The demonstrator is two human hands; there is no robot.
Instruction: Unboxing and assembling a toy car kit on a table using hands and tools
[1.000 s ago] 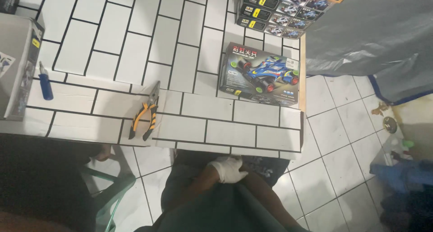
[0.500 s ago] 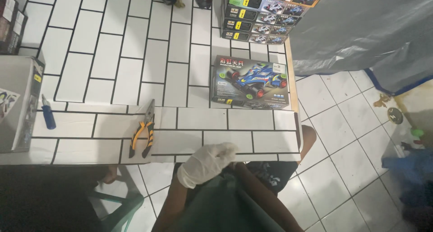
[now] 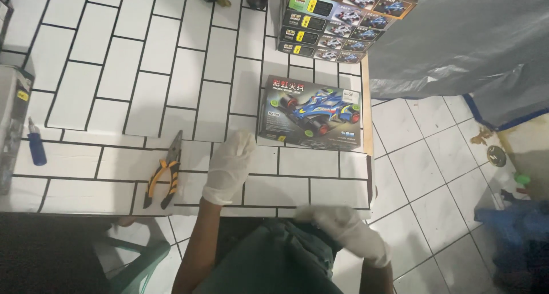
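Observation:
Both my hands wear white gloves. My left hand (image 3: pixel 230 166) reaches out over the white tiled table (image 3: pixel 114 82), fingers together and pointing toward a toy race-car box (image 3: pixel 311 112) that lies flat near the table's right edge. It holds nothing. Orange-handled pliers (image 3: pixel 164 174) lie just left of that hand. My right hand (image 3: pixel 349 232) is blurred, low by the table's front edge above my lap, and nothing shows in it.
A stack of similar toy-car boxes (image 3: pixel 343 19) stands at the back right. A blue-handled screwdriver (image 3: pixel 35 145) and a grey box (image 3: pixel 12 122) are at the left edge. A grey tarp (image 3: pixel 457 36) hangs to the right over a tiled floor (image 3: pixel 423 174). A green chair (image 3: pixel 137 265) is below left.
My left hand has risen from my lap and stretched forward onto the table toward the toy box. My right hand has come into view at the table's front edge.

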